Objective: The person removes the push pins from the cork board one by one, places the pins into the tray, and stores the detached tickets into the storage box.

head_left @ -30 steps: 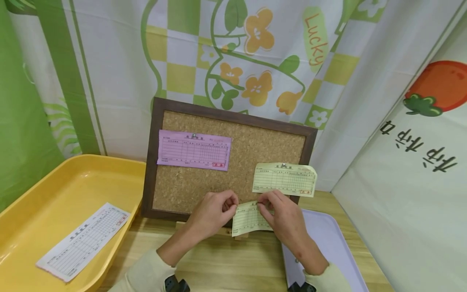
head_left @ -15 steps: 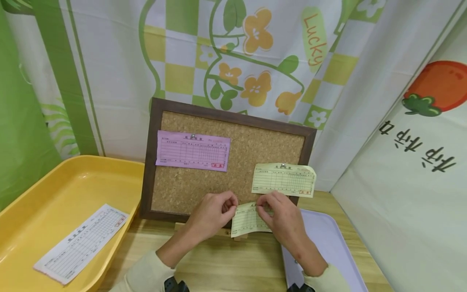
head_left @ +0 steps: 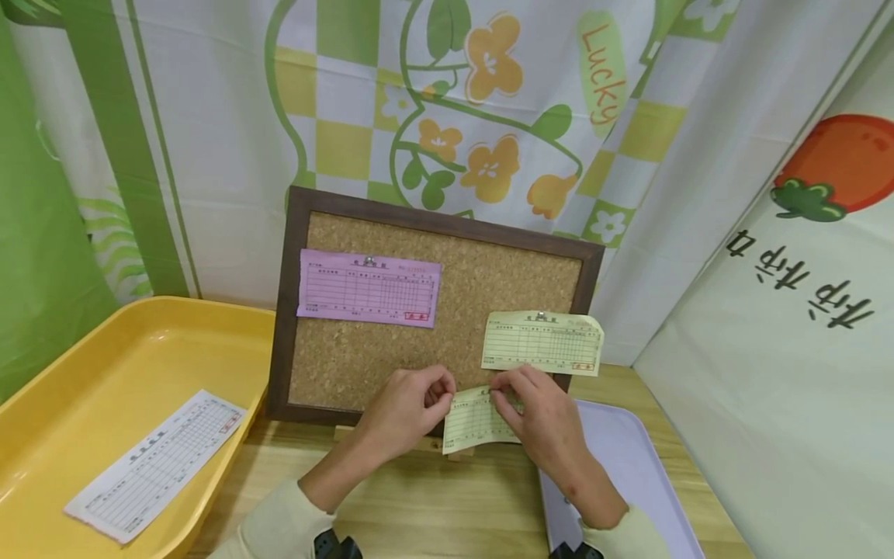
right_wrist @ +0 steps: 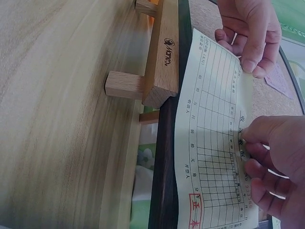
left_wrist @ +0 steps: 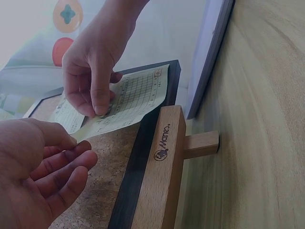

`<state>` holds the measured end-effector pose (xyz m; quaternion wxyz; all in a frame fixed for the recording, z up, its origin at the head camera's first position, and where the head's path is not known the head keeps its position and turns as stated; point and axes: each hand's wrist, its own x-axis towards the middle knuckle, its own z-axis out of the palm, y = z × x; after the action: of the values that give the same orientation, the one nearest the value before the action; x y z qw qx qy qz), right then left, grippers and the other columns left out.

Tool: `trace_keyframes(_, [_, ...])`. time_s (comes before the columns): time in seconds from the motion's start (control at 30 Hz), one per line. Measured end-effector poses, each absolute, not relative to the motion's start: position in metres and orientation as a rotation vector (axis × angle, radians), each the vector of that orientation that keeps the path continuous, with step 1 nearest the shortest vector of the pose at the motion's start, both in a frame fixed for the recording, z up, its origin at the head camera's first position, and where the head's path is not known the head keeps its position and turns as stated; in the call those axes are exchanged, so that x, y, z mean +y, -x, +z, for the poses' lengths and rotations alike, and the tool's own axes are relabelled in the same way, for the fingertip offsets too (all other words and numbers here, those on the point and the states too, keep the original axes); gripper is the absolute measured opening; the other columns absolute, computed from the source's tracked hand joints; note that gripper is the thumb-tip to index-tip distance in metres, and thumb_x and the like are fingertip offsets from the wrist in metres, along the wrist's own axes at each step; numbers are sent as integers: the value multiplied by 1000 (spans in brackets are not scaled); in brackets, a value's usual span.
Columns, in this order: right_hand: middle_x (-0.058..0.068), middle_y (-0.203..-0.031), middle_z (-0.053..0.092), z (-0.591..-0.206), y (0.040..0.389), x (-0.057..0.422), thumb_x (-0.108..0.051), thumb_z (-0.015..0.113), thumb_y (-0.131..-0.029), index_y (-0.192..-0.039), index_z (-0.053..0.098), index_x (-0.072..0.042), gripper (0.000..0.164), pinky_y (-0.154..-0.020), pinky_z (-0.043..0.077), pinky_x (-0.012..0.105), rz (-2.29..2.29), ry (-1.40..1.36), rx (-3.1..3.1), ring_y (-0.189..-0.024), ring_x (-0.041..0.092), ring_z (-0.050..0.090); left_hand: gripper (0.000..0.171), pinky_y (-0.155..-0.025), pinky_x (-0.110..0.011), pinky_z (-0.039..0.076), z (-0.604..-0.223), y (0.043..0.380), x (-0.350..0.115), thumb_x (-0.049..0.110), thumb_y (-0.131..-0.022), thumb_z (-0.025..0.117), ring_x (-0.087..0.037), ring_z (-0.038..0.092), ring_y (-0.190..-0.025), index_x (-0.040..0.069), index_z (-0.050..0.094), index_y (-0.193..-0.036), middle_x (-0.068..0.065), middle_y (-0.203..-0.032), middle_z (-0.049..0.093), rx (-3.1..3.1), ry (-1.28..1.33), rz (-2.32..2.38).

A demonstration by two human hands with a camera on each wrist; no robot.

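Note:
A pale yellow receipt slip (head_left: 469,425) hangs over the lower edge of a framed cork board (head_left: 391,353). My left hand (head_left: 408,407) pinches its upper left corner between thumb and forefinger. Near the middle of the slip's top edge, my right hand (head_left: 541,407) has thumb and fingertips pressed together at the printed heading; whatever lies under them is hidden. The right wrist view shows the slip's grid and red stamp box (right_wrist: 195,210). Higher on the board, a purple slip (head_left: 366,291) and another yellow slip (head_left: 541,345) each hang from a small clip.
Wooden easel ledge (left_wrist: 167,143) supports the board on a wood-grain table (head_left: 391,512). At left, a yellow tray (head_left: 140,334) holds a white slip (head_left: 161,466). A lilac tray (head_left: 621,450) lies at right, partly under my right arm. A patterned curtain (head_left: 223,155) hangs behind.

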<state>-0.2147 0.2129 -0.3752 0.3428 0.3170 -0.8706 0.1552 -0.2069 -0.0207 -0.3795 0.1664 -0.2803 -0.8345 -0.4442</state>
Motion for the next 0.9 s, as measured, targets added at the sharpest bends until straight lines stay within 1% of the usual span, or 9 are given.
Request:
trace_keyframes(0.17, [-5, -96, 67, -374, 214, 214, -2, 83, -85, -99, 70, -13, 22, -72, 55, 31, 474, -874, -2258, -87, 11, 64, 10, -61, -23, 53, -380, 207, -21, -1, -93, 67, -2, 59, -65, 9, 69, -90, 7, -75, 65, -2367, 799, -1271])
trace_keyframes(0.23, [-4, -98, 68, -374, 214, 214, 0, 82, -85, -101, 70, -12, 23, -72, 55, 32, 522, -901, -2265, -88, 11, 64, 10, -61, -23, 53, -380, 207, -20, -1, -93, 68, -2, 59, -65, 9, 69, -90, 7, -75, 65, -2362, 799, -1267])
trace_keyframes(0.37, [-4, -97, 68, -372, 212, 214, 3, 80, -86, -104, 70, -10, 25, -69, 54, 32, 601, -917, -2300, -86, 11, 64, 10, -60, -23, 52, -381, 207, -20, -1, -93, 68, -2, 58, -64, 9, 69, -90, 7, -75, 65, -2357, 801, -1251])
trace_keyframes(0.5, [-7, -96, 67, -370, 208, 214, 2, 80, -87, -105, 71, -12, 24, -66, 54, 31, 659, -893, -2347, -84, 8, 62, 11, -59, -23, 52, -382, 207, -21, -1, -93, 68, -1, 58, -63, 9, 69, -90, 8, -74, 64, -2362, 803, -1236])
trace_keyframes(0.63, [-10, -95, 67, -368, 204, 217, 1, 81, -87, -103, 73, -14, 23, -65, 54, 31, 692, -877, -2372, -83, 7, 61, 11, -59, -23, 52, -381, 206, -23, -2, -93, 68, -1, 57, -63, 9, 68, -91, 8, -74, 63, -2370, 806, -1234])
trace_keyframes(0.9, [-9, -92, 66, -362, 198, 223, 3, 80, -87, -98, 72, -15, 22, -61, 52, 29, 723, -913, -2369, -82, 10, 60, 11, -56, -22, 51, -378, 198, -31, 1, -94, 67, 0, 56, -61, 11, 68, -91, 11, -74, 61, -2394, 797, -1212])
